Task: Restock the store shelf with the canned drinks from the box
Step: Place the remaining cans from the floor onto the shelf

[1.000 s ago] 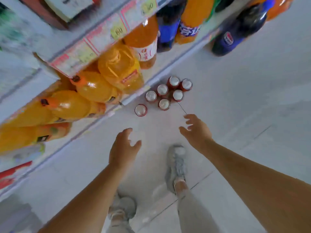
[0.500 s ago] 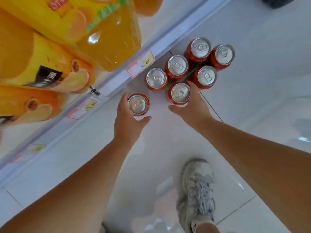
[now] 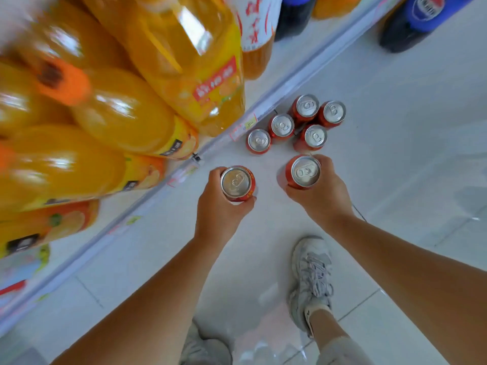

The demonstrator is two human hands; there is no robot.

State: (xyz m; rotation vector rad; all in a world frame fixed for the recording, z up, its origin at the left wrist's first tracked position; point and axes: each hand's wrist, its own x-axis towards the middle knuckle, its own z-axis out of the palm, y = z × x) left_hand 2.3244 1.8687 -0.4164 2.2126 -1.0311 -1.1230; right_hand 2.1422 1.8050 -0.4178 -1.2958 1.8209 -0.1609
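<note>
Both hands (image 3: 218, 209) now lifting round red cans (image 3: 237, 183), shiny metal lids

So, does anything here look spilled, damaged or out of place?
Nothing spilled or dented shows. The five red cans stand upright on the bare floor, no box in view. Each hand holds one upright can.

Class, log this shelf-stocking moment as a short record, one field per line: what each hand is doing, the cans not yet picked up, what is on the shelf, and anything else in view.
left hand: left hand wrapped around a red can, upright
right hand: right hand wrapped around a second red can, upright
cans on floor: five red cans, upright, clustered beside the shelf edge
shelf contents: orange drink bottles; dark cola bottles farther along
other: one sneaker on the white tile floor
box: not in view
</note>
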